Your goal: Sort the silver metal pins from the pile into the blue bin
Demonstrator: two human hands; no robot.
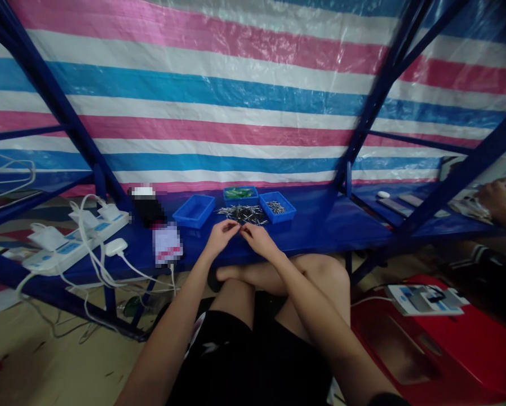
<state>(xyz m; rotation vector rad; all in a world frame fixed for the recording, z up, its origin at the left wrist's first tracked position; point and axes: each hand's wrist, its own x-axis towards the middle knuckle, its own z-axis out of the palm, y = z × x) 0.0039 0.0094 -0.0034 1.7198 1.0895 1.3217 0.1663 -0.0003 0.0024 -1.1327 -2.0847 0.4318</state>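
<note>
My left hand (223, 232) and my right hand (255, 237) meet at the front edge of the blue shelf, fingertips nearly touching. Both are closed in a pinch; whatever sits between the fingers is too small to make out. Just beyond them lies a loose pile of thin silvery and dark pieces (243, 213). Behind the pile stands a blue bin with green contents (239, 194). To its right, a second blue bin (289, 215) holds many small metal pieces. On the left, a third blue bin (188, 219) shows a bare floor.
A white power strip (78, 239) with plugs and trailing white cables lies at the left, near a blurred phone-like device (167, 243). Blue metal posts (373, 107) frame the shelf. A red stool (460, 349) stands at right, near another person's hand (496, 197).
</note>
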